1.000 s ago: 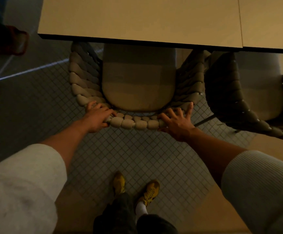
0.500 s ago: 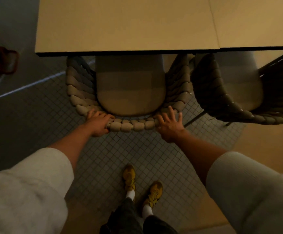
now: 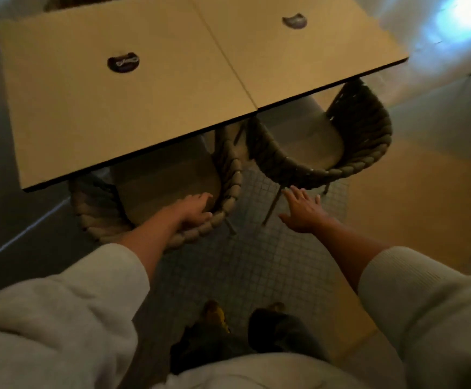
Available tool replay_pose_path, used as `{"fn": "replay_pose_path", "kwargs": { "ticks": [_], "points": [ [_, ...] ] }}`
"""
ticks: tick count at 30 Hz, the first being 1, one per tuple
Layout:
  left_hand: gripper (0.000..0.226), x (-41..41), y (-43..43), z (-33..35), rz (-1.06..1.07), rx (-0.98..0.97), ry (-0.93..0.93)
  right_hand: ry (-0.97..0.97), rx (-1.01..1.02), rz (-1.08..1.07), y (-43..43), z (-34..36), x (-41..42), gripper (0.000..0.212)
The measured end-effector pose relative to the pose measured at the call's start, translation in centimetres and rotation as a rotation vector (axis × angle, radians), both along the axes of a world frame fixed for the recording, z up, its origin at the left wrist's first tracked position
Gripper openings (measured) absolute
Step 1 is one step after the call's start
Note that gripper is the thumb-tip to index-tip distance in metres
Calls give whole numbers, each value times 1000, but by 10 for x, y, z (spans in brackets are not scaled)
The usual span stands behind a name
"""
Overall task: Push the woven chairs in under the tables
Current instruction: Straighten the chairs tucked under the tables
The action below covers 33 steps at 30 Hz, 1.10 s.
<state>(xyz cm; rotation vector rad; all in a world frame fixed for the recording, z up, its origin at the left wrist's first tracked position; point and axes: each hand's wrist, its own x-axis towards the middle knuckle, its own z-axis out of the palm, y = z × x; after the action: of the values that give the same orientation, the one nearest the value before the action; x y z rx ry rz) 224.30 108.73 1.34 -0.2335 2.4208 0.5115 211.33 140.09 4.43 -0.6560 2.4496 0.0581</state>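
Two woven chairs stand at two beige tables joined side by side. The left chair has its seat partly under the left table. My left hand rests with straight fingers on that chair's braided back rim. The right chair is darker and sticks out from under the right table. My right hand hovers open over the tiled floor, just short of the right chair's rim, touching nothing.
Each table top carries a small dark sticker. A chair leg slants down between the two chairs. The floor is small grey tiles with tan flooring to the right. My feet stand behind the chairs.
The view has swung right and tilted. My right hand has left the left chair's rim and moved toward the right chair. My left hand stays on the left chair's back.
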Motion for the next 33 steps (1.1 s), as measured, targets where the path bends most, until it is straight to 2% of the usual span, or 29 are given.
{"fn": "replay_pose_path", "kwargs": {
  "ticks": [7, 14, 20, 23, 28, 33],
  "points": [
    [66, -127, 91, 65, -135, -5, 105, 152, -116, -310, 113, 54, -82, 82],
    [78, -198, 191, 70, -53, 53, 46, 161, -176, -420, 232, 83, -147, 80],
    [70, -237, 267, 66, 97, 127, 85, 163, -154, -386, 309, 96, -215, 81],
    [75, -249, 290, 59, 185, 141, 108, 148, -150, -340, 329, 91, -241, 83],
    [80, -265, 303, 42, 385, 181, 101, 100, -139, -270, 340, 75, -274, 85],
    [83, -285, 296, 17, 646, 215, 184, 86, -127, -199, 336, 59, -308, 84]
  ]
}}
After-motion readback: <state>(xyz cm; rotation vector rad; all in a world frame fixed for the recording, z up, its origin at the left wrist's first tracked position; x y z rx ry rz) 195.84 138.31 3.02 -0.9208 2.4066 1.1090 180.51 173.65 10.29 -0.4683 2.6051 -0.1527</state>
